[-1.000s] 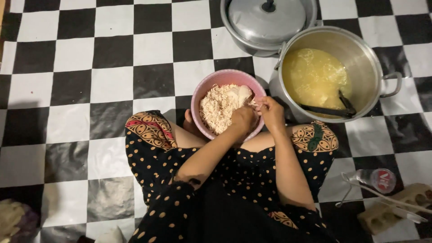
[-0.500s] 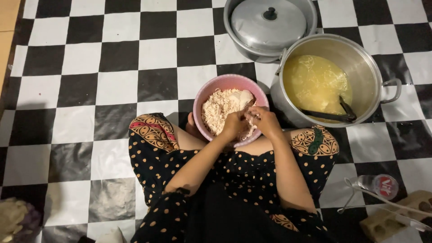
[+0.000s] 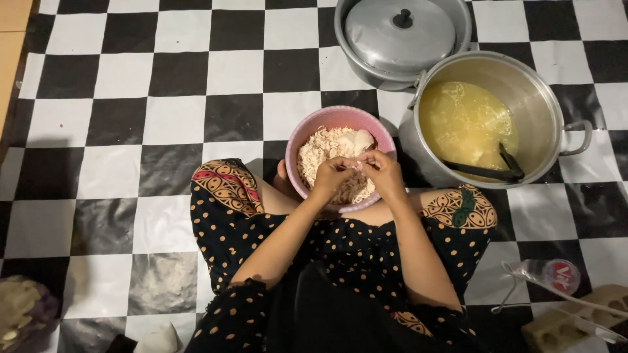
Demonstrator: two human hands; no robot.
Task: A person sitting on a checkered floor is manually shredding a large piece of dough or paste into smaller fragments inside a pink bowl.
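Both hands pinch a pale shred of food over the pink bowl, centre of the frame.

The left hand [image 3: 333, 175] and right hand [image 3: 383, 171] meet fingertip to fingertip, closed on a small piece of meat [image 3: 358, 166] above the bowl [image 3: 307, 127], which sits on the floor between the person's knees. The shreds look soft, light, perhaps slippery and easily torn; best taken by pinching the ends. Counted: one bowl, two pots at upper right, the open pot [image 3: 543, 111] holding yellow broth and the other under one lid [image 3: 399, 33], one bottle [image 3: 546, 274] at lower right.

Home kitchen floor; chequered mat [image 3: 118, 124], cooking pots [image 3: 487, 117]
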